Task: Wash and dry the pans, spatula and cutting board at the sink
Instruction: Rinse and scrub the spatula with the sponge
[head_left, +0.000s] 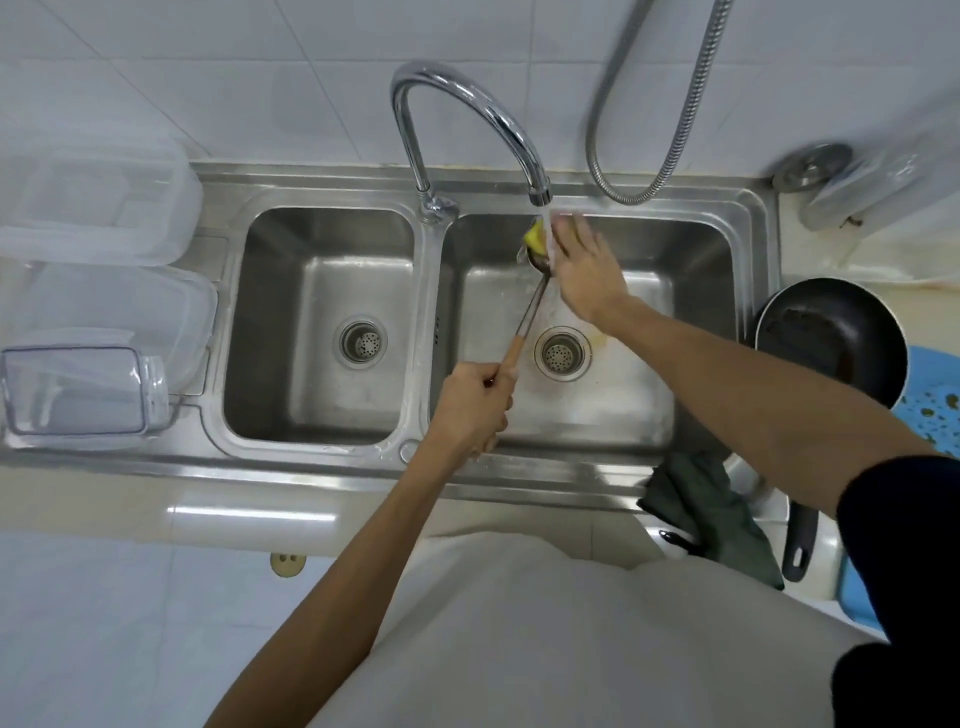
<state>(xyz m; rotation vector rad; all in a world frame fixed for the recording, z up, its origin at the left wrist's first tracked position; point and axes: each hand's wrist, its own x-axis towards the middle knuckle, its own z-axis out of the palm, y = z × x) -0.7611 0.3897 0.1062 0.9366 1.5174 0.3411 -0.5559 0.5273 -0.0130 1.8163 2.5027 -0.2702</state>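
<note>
Water (546, 221) pours from the faucet (467, 98), straight down into the right basin of the sink (322, 467). Directly beneath the faucet's spout sits the head of the spatula (531, 312), its metal shaft slanting back from the faucet to a wooden handle. The left hand (475, 405) has that handle, fingers curled tight around its end, in front of the faucet and over the basin's front edge.

At the spout, the right hand (584, 275) reaches in from the right of the faucet and lies against a yellow sponge (535, 240), which presses on the spatula's head right in the stream. Its fingers are blurred by motion and water, so I cannot tell if they wrap around the sponge or lie flat on it.

To the right of the faucet, past the sink's rim, a black pan (831, 332) rests on the tabletop with dark residue inside, and a blue perforated basket (935, 410) sits just beyond it. A dark green cloth (706, 509) hangs over the sink's front rim, nearer than the faucet and to its right. Left of the faucet, clear plastic containers (93, 208) crowd the drainboard. A metal hose (670, 135) loops down just right of the spout.
</note>
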